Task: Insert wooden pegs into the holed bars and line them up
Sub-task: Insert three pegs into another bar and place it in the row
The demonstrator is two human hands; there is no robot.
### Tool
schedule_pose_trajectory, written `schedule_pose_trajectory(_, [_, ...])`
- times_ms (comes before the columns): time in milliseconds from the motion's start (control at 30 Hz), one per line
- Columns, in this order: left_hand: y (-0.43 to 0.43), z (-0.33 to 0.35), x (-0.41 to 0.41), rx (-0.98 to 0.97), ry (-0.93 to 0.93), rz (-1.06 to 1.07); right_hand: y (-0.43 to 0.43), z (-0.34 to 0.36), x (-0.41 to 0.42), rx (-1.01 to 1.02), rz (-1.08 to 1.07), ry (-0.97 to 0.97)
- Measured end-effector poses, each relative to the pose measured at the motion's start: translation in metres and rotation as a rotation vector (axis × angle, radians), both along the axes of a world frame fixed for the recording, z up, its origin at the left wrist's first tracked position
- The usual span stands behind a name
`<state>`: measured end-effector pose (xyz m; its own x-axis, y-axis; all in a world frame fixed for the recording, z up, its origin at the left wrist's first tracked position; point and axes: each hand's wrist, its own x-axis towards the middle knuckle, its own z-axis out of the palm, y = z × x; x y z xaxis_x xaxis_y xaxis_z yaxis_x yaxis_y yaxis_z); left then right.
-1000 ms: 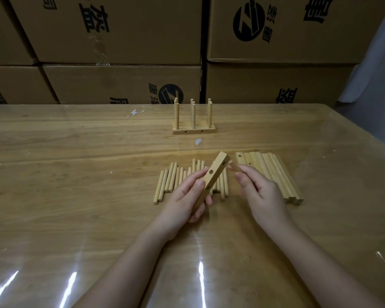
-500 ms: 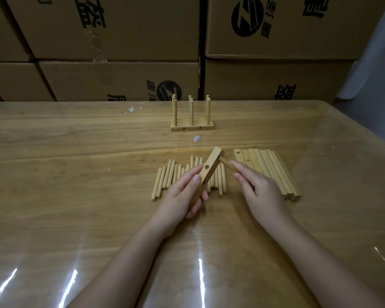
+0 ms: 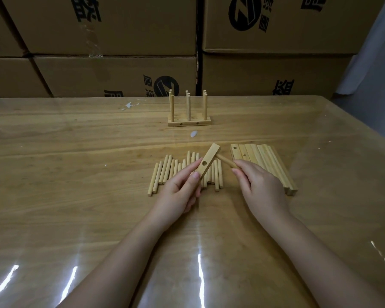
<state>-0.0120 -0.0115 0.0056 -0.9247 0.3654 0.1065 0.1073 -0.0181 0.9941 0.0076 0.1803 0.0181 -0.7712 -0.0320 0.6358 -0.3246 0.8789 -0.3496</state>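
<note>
My left hand (image 3: 181, 189) grips a holed wooden bar (image 3: 208, 160), tilted up and to the right, one hole showing on its side. My right hand (image 3: 261, 187) pinches a wooden peg (image 3: 225, 161) whose far end meets the bar's upper part. Beneath the bar, several loose pegs (image 3: 165, 172) lie side by side on the table. A row of flat holed bars (image 3: 265, 161) lies just right of my right hand. Further back stand finished bars with upright pegs (image 3: 189, 114).
The wooden table (image 3: 76, 174) has a glossy transparent cover. Stacked cardboard boxes (image 3: 120, 70) form a wall behind its far edge. Small white scraps (image 3: 194, 133) lie near the finished assembly. The table's right edge runs diagonally at the right.
My right hand brought the peg up to the bar's upper end, where it now touches the bar. The bar tilted slightly in my left hand.
</note>
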Motion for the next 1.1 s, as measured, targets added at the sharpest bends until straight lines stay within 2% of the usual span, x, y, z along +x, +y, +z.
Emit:
schedule_pose_trajectory(633, [-0.0014,0.0029,0.0036,-0.153,0.11,0.056,-0.0011,-0.004,0.004,0.027,-0.014,0.028])
schedule_pose_trajectory(933, [-0.0051,-0.0014,0.0009,-0.231,0.152,0.042,-0.0013,-0.0067,0.0043,-0.141,0.011,-0.173])
schedule_pose_trajectory(1100, [-0.0064,-0.0026,0.0003,-0.255,0.162,0.029,-0.0026,-0.0086,0.0039,-0.339,0.035,-0.354])
